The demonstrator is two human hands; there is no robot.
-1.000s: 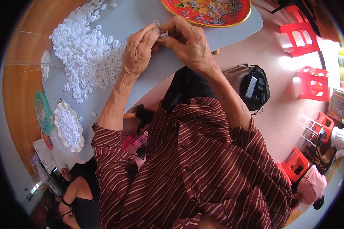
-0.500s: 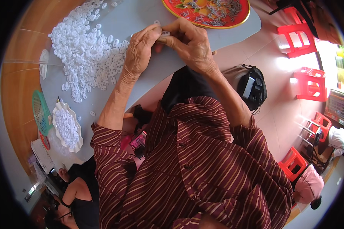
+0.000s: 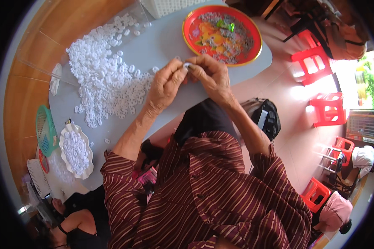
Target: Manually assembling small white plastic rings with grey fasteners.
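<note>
My left hand [image 3: 167, 85] and my right hand [image 3: 214, 78] meet over the grey table near its front edge. Both are closed in a pinch, fingertips almost touching. Between them shows a small white plastic piece [image 3: 187, 65], partly hidden by the thumbs. Left of my hands spreads a heap of small white oval plastic pieces [image 3: 97, 76], many with holes. Just beyond my right hand lies a round red tray [image 3: 188, 43] with a gold rim and fruit pattern. Many small grey metal-looking parts and a green shiny wrapper [image 3: 226, 26] lie in it.
A scalloped white dish [image 3: 86, 171] of white pieces stands at left, beside a green mesh basket [image 3: 43, 128]. A white basket [image 3: 170, 7] is at the far edge. A black bag [image 3: 268, 120] and red stools [image 3: 313, 64] are at right. Another person [image 3: 81, 226] sits lower left.
The view has tilted, so the table sits lower and more of the tray and the white basket show. My hands stay together, with fingertips shifted around the small white piece.
</note>
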